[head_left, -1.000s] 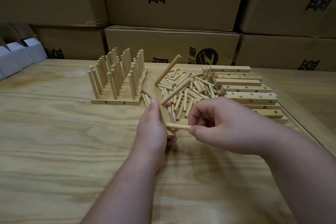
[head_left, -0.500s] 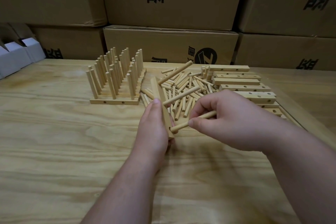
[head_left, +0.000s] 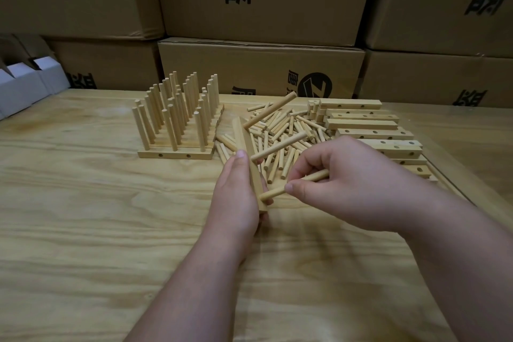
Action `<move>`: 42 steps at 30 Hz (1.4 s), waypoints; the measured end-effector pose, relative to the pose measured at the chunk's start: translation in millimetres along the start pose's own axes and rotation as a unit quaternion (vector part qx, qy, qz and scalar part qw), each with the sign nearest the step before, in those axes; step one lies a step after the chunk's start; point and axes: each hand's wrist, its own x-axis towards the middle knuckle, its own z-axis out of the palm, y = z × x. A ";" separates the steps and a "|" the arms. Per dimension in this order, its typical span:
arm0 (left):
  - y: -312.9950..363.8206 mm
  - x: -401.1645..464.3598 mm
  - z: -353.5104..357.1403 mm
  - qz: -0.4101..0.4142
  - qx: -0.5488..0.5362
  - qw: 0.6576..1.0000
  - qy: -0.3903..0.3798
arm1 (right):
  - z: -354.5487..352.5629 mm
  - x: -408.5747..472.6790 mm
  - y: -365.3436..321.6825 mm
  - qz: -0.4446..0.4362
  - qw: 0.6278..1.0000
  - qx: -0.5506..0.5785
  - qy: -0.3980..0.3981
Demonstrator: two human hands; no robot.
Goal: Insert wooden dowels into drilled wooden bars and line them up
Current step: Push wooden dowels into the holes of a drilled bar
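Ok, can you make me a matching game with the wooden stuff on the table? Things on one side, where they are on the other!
Things:
1. bar with two dowels already in it
2. dowel being pushed in
3. finished bars with upright dowels
4. empty drilled bars

Places:
A. pinched in the right hand
B. stacked at the right of the table
C. lined up at the left of the loose dowel pile
D. held on edge by the left hand

Pairs: 1-D, 2-A, 3-C, 4-B
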 end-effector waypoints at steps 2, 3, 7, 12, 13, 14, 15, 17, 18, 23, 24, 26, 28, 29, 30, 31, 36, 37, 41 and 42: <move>-0.7 0.2 -0.4 -0.001 0.002 1.000 0.005 | 0.0 -0.2 0.2 -0.001 1.000 -0.004 0.007; -1.4 0.4 -0.5 -0.002 0.004 1.000 0.007 | 0.3 -0.4 0.2 -0.003 1.000 -0.008 0.010; -1.7 0.9 -0.6 -0.007 -0.006 1.000 0.009 | 5.1 -0.5 -2.7 -0.022 0.999 -0.038 0.012; -2.5 1.0 -1.3 -0.012 -0.013 1.000 0.011 | 5.2 -0.2 -0.5 -0.015 0.999 -0.031 0.010; -2.7 0.6 -1.3 -0.013 -0.014 1.000 0.012 | 4.3 -0.2 0.7 -0.008 1.000 -0.022 0.008; -2.5 0.0 -1.2 -0.014 -0.014 1.000 0.014 | 3.9 0.1 1.5 -0.001 1.000 -0.017 0.007; -2.6 -0.1 -1.2 -0.016 -0.012 1.000 0.016 | 4.0 0.4 1.9 0.003 1.000 -0.014 0.007; -2.9 -0.5 -0.8 -0.013 -0.005 1.000 0.022 | 5.2 0.9 0.9 0.006 1.000 -0.017 0.007; -2.8 -0.8 -0.3 -0.009 -0.004 1.000 0.027 | 6.2 0.9 -0.6 0.004 1.000 -0.024 0.007; -2.9 -2.2 1.6 0.000 -0.014 0.999 0.035 | 10.3 -2.9 -10.8 -0.020 0.995 -0.093 0.020; -2.7 -2.5 1.4 -0.002 -0.011 0.999 0.034 | 10.6 -3.2 -12.6 -0.023 0.994 -0.104 0.022; -3.1 -1.6 0.3 -0.007 -0.010 1.000 0.027 | 9.7 -3.7 -13.5 -0.021 0.994 -0.109 0.019; -3.1 0.1 -1.0 -0.017 -0.028 0.999 0.016 | 7.7 -3.4 -12.0 -0.020 0.995 -0.094 0.009; -2.5 0.7 -1.3 -0.023 -0.040 0.999 0.011 | 6.8 -3.1 -11.1 -0.019 0.996 -0.083 0.006; -2.0 1.1 -1.6 -0.026 -0.049 0.998 0.009 | 6.3 -2.6 -10.2 -0.017 0.997 -0.074 0.004; -1.9 1.3 -1.6 -0.026 -0.052 0.998 0.011 | 6.4 -2.1 -9.8 -0.014 0.998 -0.069 0.005; -2.6 -0.6 0.7 0.001 -0.022 0.998 0.055 | 13.4 -2.8 -12.5 -0.014 0.995 -0.098 0.026; -2.5 -0.9 0.8 -0.001 -0.023 0.998 0.060 | 14.8 -3.5 -14.5 -0.019 0.993 -0.109 0.030; -0.8 -1.2 0.1 -0.018 -0.007 0.999 0.036 | 14.4 -5.7 -18.5 -0.035 0.989 -0.138 0.025; -0.7 -1.1 -0.2 -0.021 -0.005 0.999 0.025 | 13.3 -6.3 -18.1 -0.036 0.989 -0.140 0.022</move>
